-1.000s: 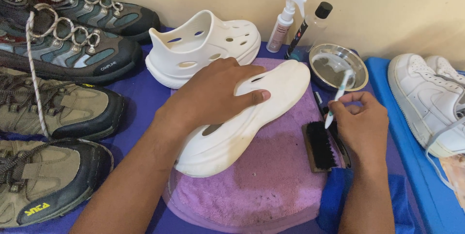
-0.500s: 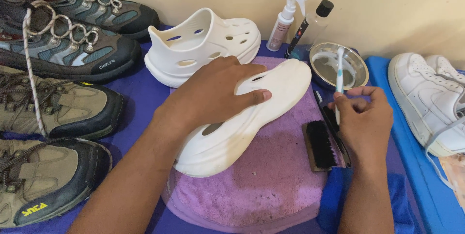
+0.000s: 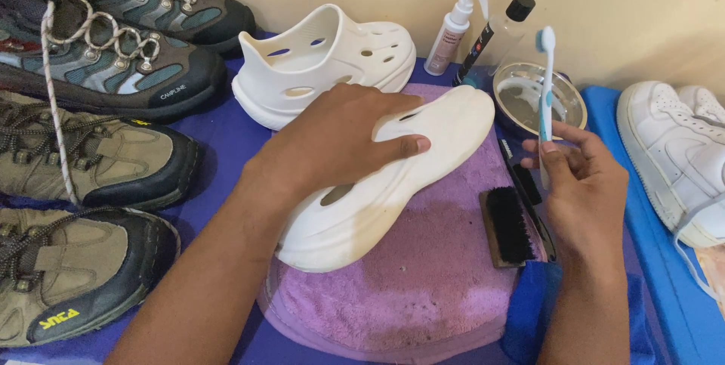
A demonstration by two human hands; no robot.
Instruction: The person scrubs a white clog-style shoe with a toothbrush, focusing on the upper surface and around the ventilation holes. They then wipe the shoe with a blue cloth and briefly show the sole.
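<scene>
Nearest me the purple towel [image 3: 423, 289] lies on the blue cover [image 3: 226, 138], and on it rests the white clog [image 3: 393, 184], lying on its side, toe pointing far right. My left hand [image 3: 332, 142] lies flat over the clog's middle, fingers spread and curled loosely about it, thumb along its upper edge, pressing it to the towel. To the right my right hand [image 3: 581, 184] pinches a toothbrush [image 3: 545, 85] between thumb and fingertips, the other fingers half curled; the brush stands upright, head at the top, over the bowl [image 3: 566, 104]. Just left of that hand a black brush [image 3: 506, 225] lies on the towel's right edge.

At the left, hiking shoes [image 3: 83, 161] run in a row from near to far. Farther off, a second white clog [image 3: 325, 63] stands upright just beyond my left hand. Right of it stand a spray bottle [image 3: 457, 29] and a black-capped bottle [image 3: 502, 29] by the wall. Far right, white sneakers [image 3: 672, 153] rest on a blue lid [image 3: 664, 289].
</scene>
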